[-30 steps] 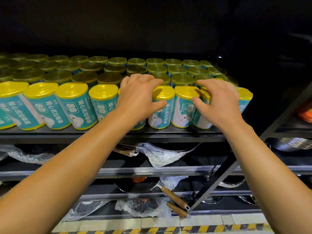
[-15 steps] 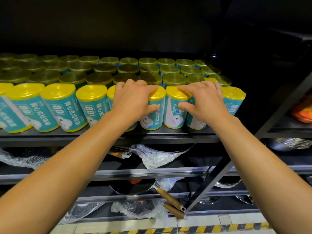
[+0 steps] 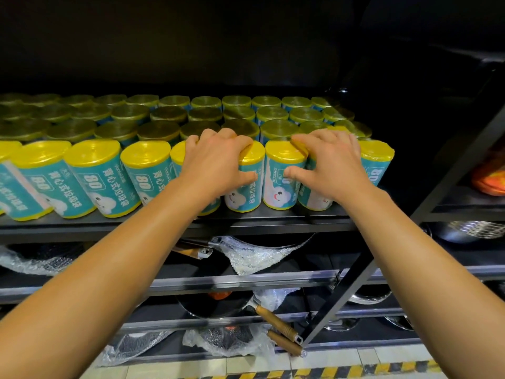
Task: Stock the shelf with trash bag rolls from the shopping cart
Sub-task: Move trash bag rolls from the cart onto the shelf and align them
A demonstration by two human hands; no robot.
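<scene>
Here: dark metal shelf (image 3: pixel 175 224) across mid-frame, packed with upright cylindrical trash bag rolls (image 3: pixel 95 176), glossy yellow film ends, teal paper labels. Lower frame: bubble-wrapped pans, wooden handles (image 3: pixel 276 321). Left hand (image 3: pixel 216 162) draped over a front-row roll, fingers curled on its top. Right hand (image 3: pixel 333 165) fingers spread across neighbouring rolls, thumb pressing a label.
</scene>
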